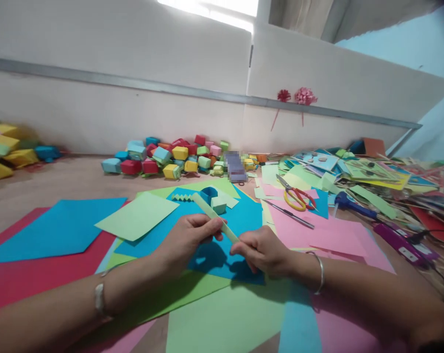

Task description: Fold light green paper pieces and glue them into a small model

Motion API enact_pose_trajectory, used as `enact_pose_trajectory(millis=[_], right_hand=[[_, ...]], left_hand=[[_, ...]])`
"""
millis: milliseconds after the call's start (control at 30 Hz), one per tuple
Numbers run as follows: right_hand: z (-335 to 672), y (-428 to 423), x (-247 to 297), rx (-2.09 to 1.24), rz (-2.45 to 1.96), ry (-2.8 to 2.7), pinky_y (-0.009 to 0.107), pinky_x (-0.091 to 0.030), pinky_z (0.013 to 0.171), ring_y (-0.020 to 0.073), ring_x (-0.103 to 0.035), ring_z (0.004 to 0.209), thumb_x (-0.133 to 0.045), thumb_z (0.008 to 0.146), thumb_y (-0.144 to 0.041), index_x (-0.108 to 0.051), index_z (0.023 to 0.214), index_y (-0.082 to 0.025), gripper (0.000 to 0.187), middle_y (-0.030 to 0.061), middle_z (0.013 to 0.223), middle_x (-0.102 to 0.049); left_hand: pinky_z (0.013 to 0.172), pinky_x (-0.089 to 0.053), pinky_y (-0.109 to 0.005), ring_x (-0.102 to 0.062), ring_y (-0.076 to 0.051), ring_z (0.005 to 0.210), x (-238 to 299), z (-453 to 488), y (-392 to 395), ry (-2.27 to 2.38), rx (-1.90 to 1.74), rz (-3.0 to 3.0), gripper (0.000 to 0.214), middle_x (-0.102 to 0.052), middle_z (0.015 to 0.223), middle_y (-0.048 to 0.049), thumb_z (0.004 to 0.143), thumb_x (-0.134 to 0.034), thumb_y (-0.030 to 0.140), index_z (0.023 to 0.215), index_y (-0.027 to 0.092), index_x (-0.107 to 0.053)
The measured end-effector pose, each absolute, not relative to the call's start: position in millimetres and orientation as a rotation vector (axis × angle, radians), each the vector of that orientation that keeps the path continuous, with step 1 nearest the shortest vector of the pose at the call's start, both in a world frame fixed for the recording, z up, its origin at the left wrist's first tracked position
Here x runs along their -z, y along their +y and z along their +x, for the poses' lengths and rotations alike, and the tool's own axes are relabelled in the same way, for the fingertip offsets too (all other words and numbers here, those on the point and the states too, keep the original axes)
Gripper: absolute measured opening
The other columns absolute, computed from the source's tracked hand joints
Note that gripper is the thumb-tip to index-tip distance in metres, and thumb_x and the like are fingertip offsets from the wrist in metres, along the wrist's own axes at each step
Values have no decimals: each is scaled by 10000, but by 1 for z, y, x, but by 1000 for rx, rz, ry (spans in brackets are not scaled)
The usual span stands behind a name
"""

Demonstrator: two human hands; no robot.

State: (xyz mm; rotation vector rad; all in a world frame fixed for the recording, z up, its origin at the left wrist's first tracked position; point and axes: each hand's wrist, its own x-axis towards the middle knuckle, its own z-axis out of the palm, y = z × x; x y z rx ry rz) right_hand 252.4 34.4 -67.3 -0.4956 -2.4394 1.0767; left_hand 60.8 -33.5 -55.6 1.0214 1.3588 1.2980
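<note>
A narrow pale green paper strip (207,206) slants between my two hands, held above a blue paper sheet (246,215). My left hand (197,233) pinches it near the middle between thumb and fingers. At its lower right end, my right hand (260,250) grips it with closed fingers. Just beyond the strip lie a small pale green paper box (218,205), a curled blue paper piece (208,193) and a zigzag-folded green strip (182,197). Left of my left hand rests a loose pale green sheet (139,215).
Scissors (297,196) and a thin pen-like tool (290,214) lie on pink paper (328,235) at right. Beyond them are a blue glue gun (354,205) and a purple power strip (405,245). Colourful paper boxes (170,157) are piled by the wall; stacked paper crafts (369,169) stand back right.
</note>
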Motion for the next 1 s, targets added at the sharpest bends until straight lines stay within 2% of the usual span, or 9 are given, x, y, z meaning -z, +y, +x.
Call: enact_pose_trajectory(millis=[100, 200, 267, 333, 433, 567, 700, 867, 1000], right_hand=[[256, 45, 66, -1037, -403, -2292, 203, -417, 450, 88, -501, 426, -380, 1025, -477, -704, 832, -165, 490, -22, 527, -594], [256, 54, 67, -640, -212, -2169, 255, -539, 627, 129, -631, 686, -386, 1034, -312, -666, 1180, -178, 342, 42, 810, -675], [253, 54, 69, -363, -43, -2220, 298, -558, 732, 161, -639, 886, -453, 1003, -242, -694, 1139, -216, 278, 75, 980, -660], [250, 52, 71, -256, 14, -2229, 285, -556, 730, 158, -623, 920, -495, 988, -211, -720, 1038, -235, 232, 68, 1000, -633], [248, 47, 72, -270, 12, -2182, 267, -545, 705, 148, -610, 891, -527, 983, -213, -711, 930, -228, 192, 58, 972, -620], [249, 45, 68, -270, 178, -2223, 319, -523, 814, 154, -614, 901, -472, 1013, -248, -645, 874, -204, 226, 63, 983, -681], [252, 44, 66, -339, 123, -2333, 344, -506, 862, 171, -608, 952, -464, 988, -208, -578, 876, -196, 160, 71, 1018, -685], [252, 50, 72, -204, -126, -2349, 353, -484, 795, 197, -586, 908, -468, 934, -158, -557, 844, -185, 129, 96, 1005, -661], [253, 56, 78, -31, -269, -2398, 315, -411, 676, 188, -538, 746, -455, 914, -161, -556, 789, -175, 161, 85, 827, -648]], left_hand=[[513, -344, -254, -488, -118, 529, 59, 59, -33, 1263, -1224, 873, 411, -606, 559, -17, 609, -841, 533, 588, 163, -663], [514, -319, -244, -489, -112, 529, 62, 60, -35, 1191, -1151, 798, 396, -592, 559, -7, 607, -858, 502, 622, 155, -669], [516, -304, -240, -469, -104, 522, 63, 63, -37, 1161, -1115, 784, 395, -592, 554, -7, 591, -871, 490, 622, 150, -672], [521, -303, -242, -452, -102, 523, 62, 66, -40, 1132, -1107, 786, 406, -579, 539, -5, 586, -870, 500, 593, 152, -659], [526, -316, -253, -445, -108, 527, 60, 68, -43, 1100, -1098, 809, 436, -560, 528, -4, 596, -850, 536, 553, 157, -639], [501, -304, -242, -409, -83, 484, 56, 68, -42, 1121, -1170, 825, 400, -524, 509, 31, 551, -885, 483, 585, 161, -649], [516, -373, -245, -511, -109, 520, 56, 62, -38, 1220, -1267, 883, 328, -621, 572, 5, 577, -878, 432, 681, 174, -703], [620, -499, -296, -635, -161, 616, 66, 57, -33, 1290, -1252, 962, 425, -750, 761, -65, 659, -818, 526, 882, 167, -780], [730, -545, -361, -689, -210, 706, 69, 56, -32, 1277, -1223, 1082, 430, -780, 873, -87, 671, -803, 535, 919, 184, -798]])
